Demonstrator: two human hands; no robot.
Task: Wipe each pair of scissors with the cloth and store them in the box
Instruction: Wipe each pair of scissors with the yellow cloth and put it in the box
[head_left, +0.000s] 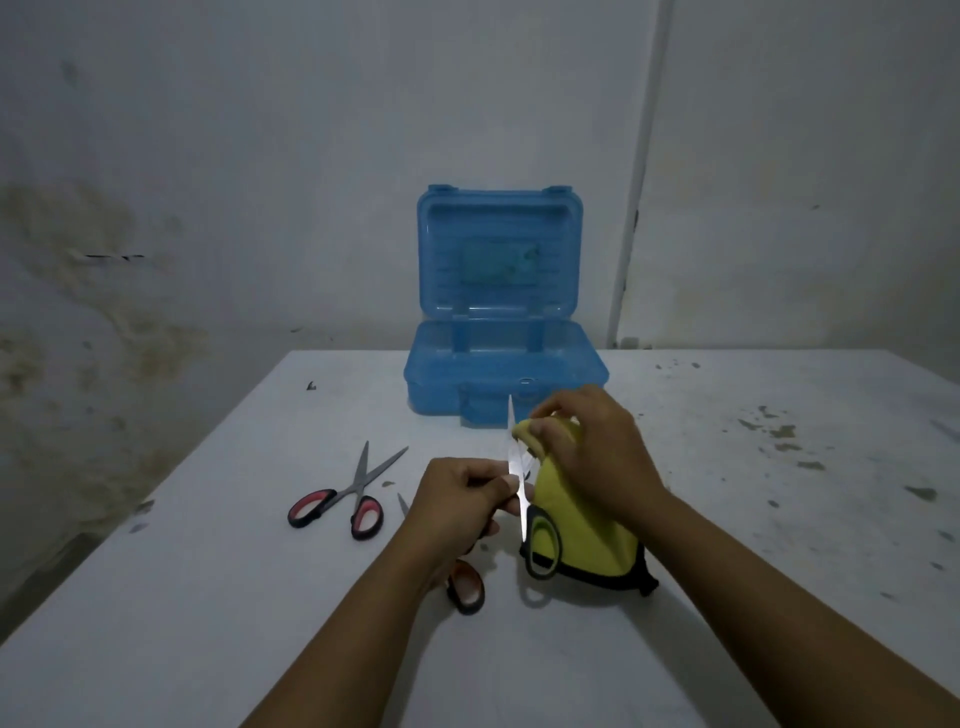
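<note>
In the head view, the left hand pinched the blade of the yellow-handled scissors at centre frame, while the right hand gripped the yellow cloth against that blade. The open blue box stood just behind; red-handled scissors lay left of centre on the white table, and another pair lay partly hidden under the left hand.

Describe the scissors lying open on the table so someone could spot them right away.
Start at the blue box standing open at the table's far edge. Nearer and to its left lie the open scissors, untouched, left of the left hand. Their blades are spread in a V and their black handles have pinkish-red linings, unlike the green-handled pair being wiped.
</note>
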